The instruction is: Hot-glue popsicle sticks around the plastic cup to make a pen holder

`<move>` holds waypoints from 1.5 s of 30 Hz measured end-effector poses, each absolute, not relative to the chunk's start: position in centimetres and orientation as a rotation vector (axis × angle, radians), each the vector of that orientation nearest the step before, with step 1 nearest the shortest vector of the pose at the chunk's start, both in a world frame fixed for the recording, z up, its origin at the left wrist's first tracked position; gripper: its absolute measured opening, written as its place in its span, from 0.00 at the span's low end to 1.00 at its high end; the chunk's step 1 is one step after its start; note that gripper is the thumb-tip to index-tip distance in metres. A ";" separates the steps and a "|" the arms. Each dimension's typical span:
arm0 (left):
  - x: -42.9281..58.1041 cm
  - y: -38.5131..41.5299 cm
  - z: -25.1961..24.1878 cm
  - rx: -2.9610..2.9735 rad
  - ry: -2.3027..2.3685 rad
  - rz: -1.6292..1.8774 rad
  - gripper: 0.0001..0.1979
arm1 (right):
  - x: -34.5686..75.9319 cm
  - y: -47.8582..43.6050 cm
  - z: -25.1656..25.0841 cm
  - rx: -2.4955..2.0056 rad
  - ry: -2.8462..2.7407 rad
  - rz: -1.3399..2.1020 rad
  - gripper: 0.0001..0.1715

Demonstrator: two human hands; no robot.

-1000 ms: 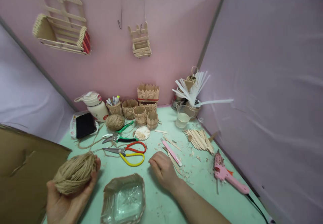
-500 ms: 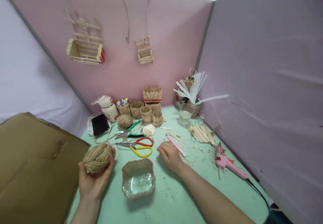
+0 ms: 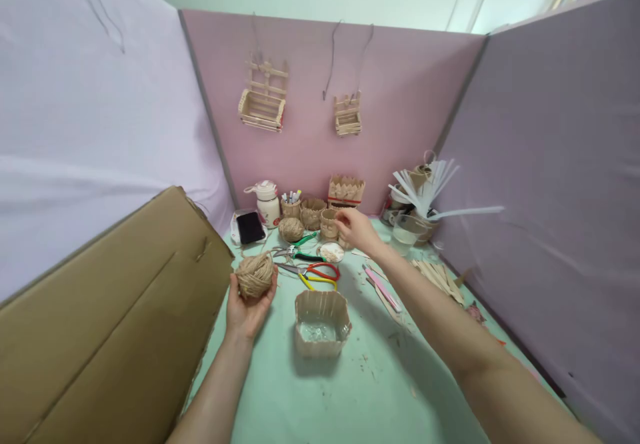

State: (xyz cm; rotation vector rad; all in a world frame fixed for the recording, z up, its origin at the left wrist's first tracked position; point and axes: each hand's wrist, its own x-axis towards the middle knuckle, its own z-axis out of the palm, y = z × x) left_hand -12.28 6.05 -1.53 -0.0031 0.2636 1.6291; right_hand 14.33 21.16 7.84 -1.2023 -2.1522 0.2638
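My left hand cups a ball of jute twine from below, with fingers wrapped round its sides. My right hand is stretched over the back of the table, its fingers bent together in front of the small woven pots; what they hold, if anything, is hidden. Between my arms stands a square, clear-bottomed container with stick-like tan sides. Red-and-yellow-handled scissors and green-handled pliers lie behind it. A second twine ball rests farther back.
Cardboard leans at the left. A pink cutter and wooden sticks lie at the right, near a clear cup and white strips. A phone and bottle stand back left. Stick baskets hang on the wall.
My right hand has moved forward from beside the cutter to the pots at the back. My left hand still holds the twine ball. The view has turned left and up.
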 end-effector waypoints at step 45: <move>-13.1 6.2 -3.5 0.127 0.114 1.515 0.23 | 14.2 33.9 11.9 -1.422 -2.535 -0.479 0.25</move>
